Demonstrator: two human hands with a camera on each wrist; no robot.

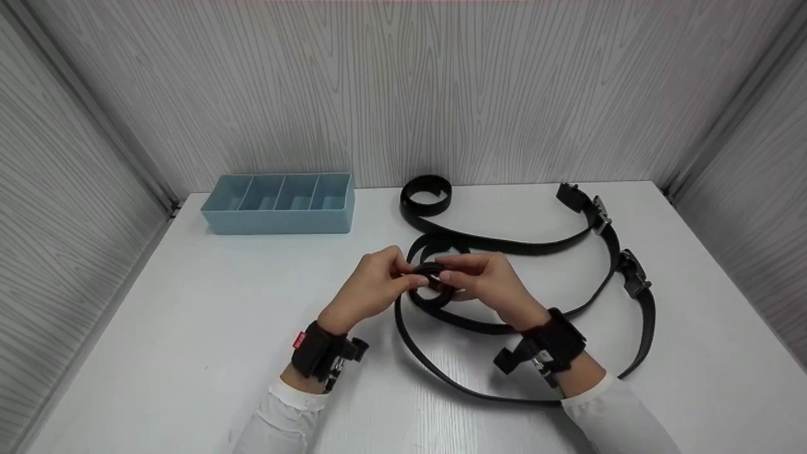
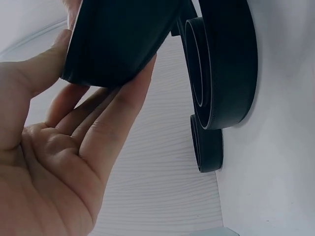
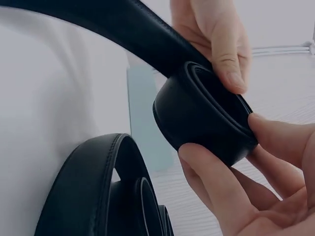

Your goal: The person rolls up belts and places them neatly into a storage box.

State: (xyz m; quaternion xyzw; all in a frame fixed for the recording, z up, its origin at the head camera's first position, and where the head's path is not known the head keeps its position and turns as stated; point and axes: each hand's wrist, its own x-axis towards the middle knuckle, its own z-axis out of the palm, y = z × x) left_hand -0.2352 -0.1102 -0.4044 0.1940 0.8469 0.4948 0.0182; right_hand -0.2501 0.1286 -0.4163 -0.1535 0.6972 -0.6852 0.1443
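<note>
Over the middle of the desk [image 1: 189, 328] our left hand [image 1: 369, 287] and right hand [image 1: 488, 284] pinch the belt's rolled coil [image 1: 434, 285] together, probably so the winding cannot spring open. Its loose length trails toward us.

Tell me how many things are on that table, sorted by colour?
Black belts: 3, one rolled coil at the back, one loose belt, and one belt pinched by the left hand and right hand.
Blue tray: 1
Total: 4
</note>
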